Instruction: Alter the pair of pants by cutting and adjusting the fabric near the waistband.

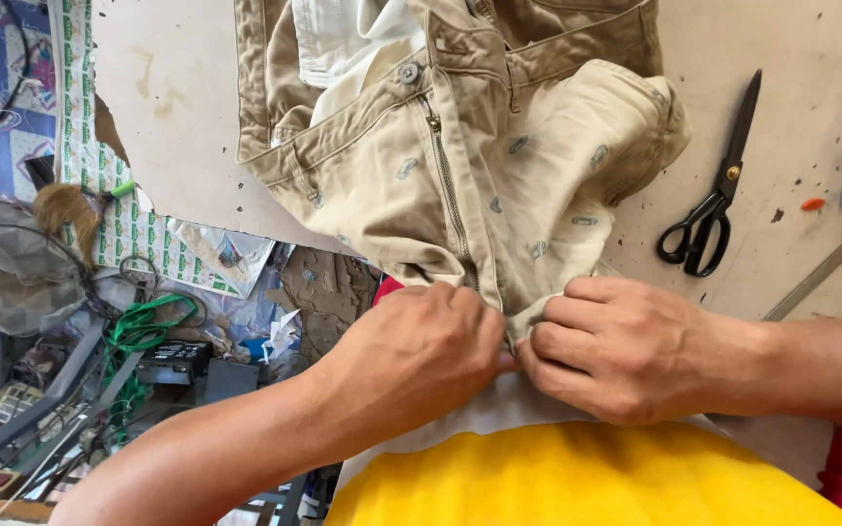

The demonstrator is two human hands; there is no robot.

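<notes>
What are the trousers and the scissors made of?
The trousers look like tan woven cotton cloth: matte, creased, with stitched seams and a metal zip. The scissors look like dark metal, with glossy black, perhaps coated, handle loops.

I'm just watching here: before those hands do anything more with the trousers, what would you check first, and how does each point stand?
1. Left hand gripping the khaki trousers at the zipper's lower end: ok.
2. Right hand pinching the same spot: ok.
3. Zipper lying straight and visible: ok.
4. Scissors lying apart from both hands: ok.
5. Seam under the fingers: hidden, cannot tell.
6. Trousers flat on the table: not ok, bunched.
</notes>
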